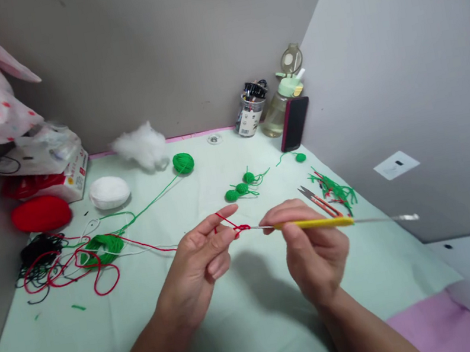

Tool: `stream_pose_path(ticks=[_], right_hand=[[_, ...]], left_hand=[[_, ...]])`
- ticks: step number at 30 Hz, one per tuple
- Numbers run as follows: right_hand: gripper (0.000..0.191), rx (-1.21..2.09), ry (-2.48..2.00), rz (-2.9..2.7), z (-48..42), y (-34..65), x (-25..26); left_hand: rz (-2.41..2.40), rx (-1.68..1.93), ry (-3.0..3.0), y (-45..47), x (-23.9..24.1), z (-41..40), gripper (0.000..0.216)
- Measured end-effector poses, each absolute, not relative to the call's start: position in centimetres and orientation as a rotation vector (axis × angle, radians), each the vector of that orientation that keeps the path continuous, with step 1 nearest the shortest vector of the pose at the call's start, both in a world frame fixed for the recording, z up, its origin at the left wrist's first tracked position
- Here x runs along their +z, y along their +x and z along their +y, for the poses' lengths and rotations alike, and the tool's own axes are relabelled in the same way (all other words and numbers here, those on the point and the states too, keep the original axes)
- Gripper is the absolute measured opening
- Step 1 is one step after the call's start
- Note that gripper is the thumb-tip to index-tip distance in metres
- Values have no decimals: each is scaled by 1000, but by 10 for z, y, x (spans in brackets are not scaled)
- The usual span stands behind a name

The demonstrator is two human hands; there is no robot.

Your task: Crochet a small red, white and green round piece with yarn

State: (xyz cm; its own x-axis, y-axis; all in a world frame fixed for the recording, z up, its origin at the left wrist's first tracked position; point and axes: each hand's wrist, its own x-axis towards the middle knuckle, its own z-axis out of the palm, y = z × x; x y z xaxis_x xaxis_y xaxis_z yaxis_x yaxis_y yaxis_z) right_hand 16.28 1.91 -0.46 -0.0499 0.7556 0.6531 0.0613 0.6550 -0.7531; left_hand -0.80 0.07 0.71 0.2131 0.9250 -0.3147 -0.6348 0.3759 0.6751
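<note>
My right hand (314, 247) grips a crochet hook (315, 223) by its yellow handle; the metal shaft points left, and a second metal end sticks out to the right. Around the hook's left tip sits a small loop of red yarn (244, 228). Thumb and fingers of my left hand (200, 254) pinch this yarn, with a strand stretched over the raised index finger. From there the strand trails left to a loose red tangle on the table. Beyond my hands lie several small green crocheted balls (242, 188) with yarn tails.
At left are a red yarn ball (41, 214), a white yarn ball (110, 192) and tangled black yarn (43, 251). Stuffing (142, 147) and a green yarn ball (183, 163) lie farther back. Scissors (320, 202), yarn scraps (336, 190), a phone (295, 124) and a bottle (276, 112) stand or lie right.
</note>
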Motion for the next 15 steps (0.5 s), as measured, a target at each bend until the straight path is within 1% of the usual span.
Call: stream_pose_path(ticks=[3, 5, 8, 12, 15], right_hand=[[19, 944, -684, -1389, 23, 160, -6], [16, 980, -707, -1432, 23, 157, -5], [15, 844, -747, -1520, 22, 154, -3], [19, 696, -746, -1655, 17, 156, 0], [29, 346, -762, -1927, 11, 160, -2]], left_hand=[[840, 1220, 515, -5, 6, -1, 35], [857, 1220, 566, -2, 5, -2, 36], [859, 1176, 638, -2, 2, -2, 31], [913, 1173, 655, -5, 1, -2, 32], [913, 1227, 581, -4, 0, -3, 32]])
